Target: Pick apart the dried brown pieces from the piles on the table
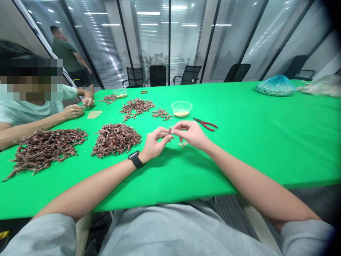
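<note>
My left hand point(155, 143), with a dark watch on its wrist, pinches a small brown piece point(170, 130) between its fingertips. The fingertips of my right hand point(192, 134) meet on the same piece from the other side; most of it is hidden by the fingers. Just below my right hand lies a little cluster of pale yellowish bits point(182, 144). Beyond the hands stand a clear plastic tub point(181, 108) with pale bits at its bottom and a small pile of brown pieces point(162, 114). Red-handled pliers point(206, 124) rest to the right of the tub.
Larger heaps of brown pieces point(116, 139) lie on the green cloth point(266, 142), left of my hands. A co-worker's hands point(77, 109) handle something small near another tub point(120, 93). Far right sit a blue bag point(275, 85) and a whitish bag point(321, 86).
</note>
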### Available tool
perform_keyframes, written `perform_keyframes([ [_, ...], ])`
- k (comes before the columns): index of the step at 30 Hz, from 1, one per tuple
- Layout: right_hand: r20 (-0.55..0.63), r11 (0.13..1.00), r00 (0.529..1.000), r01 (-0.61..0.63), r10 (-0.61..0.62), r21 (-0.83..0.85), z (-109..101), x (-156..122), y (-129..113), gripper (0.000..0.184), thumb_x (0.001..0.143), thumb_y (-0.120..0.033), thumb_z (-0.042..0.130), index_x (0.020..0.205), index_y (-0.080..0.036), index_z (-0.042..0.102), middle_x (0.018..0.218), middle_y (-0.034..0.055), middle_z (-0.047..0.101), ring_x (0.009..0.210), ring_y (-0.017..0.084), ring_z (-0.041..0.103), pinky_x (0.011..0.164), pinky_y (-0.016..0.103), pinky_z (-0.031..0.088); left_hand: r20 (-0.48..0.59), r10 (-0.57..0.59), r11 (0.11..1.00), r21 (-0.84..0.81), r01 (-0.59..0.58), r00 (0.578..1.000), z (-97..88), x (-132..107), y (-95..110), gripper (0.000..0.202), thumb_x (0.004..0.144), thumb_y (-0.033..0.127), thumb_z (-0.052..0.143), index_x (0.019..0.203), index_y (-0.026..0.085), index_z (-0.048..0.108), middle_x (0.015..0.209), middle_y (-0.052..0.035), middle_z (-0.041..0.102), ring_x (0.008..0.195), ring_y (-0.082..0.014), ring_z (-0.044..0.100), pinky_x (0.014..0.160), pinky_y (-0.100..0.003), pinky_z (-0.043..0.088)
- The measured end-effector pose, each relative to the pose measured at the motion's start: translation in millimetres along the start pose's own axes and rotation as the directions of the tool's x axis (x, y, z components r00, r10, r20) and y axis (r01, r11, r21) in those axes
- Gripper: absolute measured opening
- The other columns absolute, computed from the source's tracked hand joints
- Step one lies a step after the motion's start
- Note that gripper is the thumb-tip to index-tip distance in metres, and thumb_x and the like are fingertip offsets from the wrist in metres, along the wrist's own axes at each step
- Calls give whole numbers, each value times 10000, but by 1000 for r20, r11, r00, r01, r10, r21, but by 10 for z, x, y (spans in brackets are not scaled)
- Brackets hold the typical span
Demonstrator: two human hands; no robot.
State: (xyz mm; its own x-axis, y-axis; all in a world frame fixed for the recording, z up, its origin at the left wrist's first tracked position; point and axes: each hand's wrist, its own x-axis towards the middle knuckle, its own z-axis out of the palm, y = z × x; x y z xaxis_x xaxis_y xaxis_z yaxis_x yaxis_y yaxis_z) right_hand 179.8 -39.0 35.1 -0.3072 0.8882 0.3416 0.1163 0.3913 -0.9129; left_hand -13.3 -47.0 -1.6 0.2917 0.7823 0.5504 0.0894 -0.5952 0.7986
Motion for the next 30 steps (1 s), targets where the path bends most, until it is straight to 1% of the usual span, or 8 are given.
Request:
perform_keyframes([
  [3, -44, 953, 971, 222, -236, -206, -15, 2, 42, 290, 822, -463, 750, 851, -175, 736, 783, 48, 697, 622, 146, 593, 536, 277, 477, 5, -24, 997, -71, 24, 1000, 14, -3, -10, 327, 881, 431, 709, 1023, 159, 596, 939, -111, 780, 798, -198, 741, 768, -327, 582],
  [6, 39, 828, 900, 415, -433, -376, -59, 6, 80, 206, 905, -385, 677, 898, -191, 744, 811, 48, 688, 690, 148, 591, 617, 282, 481, 8, -35, 992, -118, 36, 999, 25, 0, -18, 323, 885, 418, 708, 1021, 154, 583, 933, -116, 779, 777, -187, 735, 754, -322, 587],
  [9, 124, 748, 853, 506, -506, -429, -92, 6, 94, 178, 949, -331, 618, 968, -194, 729, 803, 38, 665, 651, 129, 561, 633, 275, 475, 5, -38, 991, -129, 39, 999, 25, 3, -32, 326, 884, 417, 710, 1024, 152, 584, 921, -110, 778, 769, -184, 735, 749, -317, 589],
  [12, 154, 732, 847, 519, -508, -441, -74, -12, 70, 168, 958, -308, 594, 972, -183, 706, 798, 37, 656, 652, 126, 555, 635, 267, 471, 2, -29, 994, -102, 29, 1000, 18, 1, -39, 331, 883, 428, 708, 1027, 154, 592, 914, -103, 780, 773, -184, 739, 744, -307, 585],
  [16, 67, 852, 931, 356, -359, -383, 24, -59, 1, 185, 926, -347, 616, 888, -179, 681, 784, 39, 668, 667, 135, 578, 596, 252, 468, -12, 17, 1000, 5, -17, 1000, 6, 0, -15, 302, 891, 417, 701, 1023, 159, 613, 903, -90, 782, 772, -185, 741, 751, -301, 573],
  [20, -23, 998, 1000, -7, 6, -57, 116, -80, -60, 308, 830, -470, 707, 825, -165, 664, 684, 17, 645, 534, 115, 541, 479, 243, 431, -21, 89, 986, 142, -85, 996, -5, 2, 21, 249, 901, 388, 690, 999, 167, 633, 897, -76, 784, 798, -187, 743, 809, -311, 557],
  [24, 34, 923, 950, -311, 312, 227, 113, -74, -104, 387, 684, -505, 824, 746, -151, 680, 588, -15, 563, 507, 88, 472, 449, 223, 398, -28, 106, 977, 187, -99, 994, -9, 7, 34, 244, 904, 385, 685, 1001, 166, 638, 902, -73, 784, 803, -184, 744, 817, -300, 550],
  [30, 125, 841, 907, -421, 403, 340, 27, -47, -100, 349, 633, -428, 877, 718, -147, 689, 626, -26, 526, 561, 72, 450, 460, 196, 384, -43, 63, 991, 125, -57, 997, -1, 13, 9, 272, 891, 399, 701, 998, 162, 624, 889, -72, 778, 764, -174, 737, 770, -289, 558],
])
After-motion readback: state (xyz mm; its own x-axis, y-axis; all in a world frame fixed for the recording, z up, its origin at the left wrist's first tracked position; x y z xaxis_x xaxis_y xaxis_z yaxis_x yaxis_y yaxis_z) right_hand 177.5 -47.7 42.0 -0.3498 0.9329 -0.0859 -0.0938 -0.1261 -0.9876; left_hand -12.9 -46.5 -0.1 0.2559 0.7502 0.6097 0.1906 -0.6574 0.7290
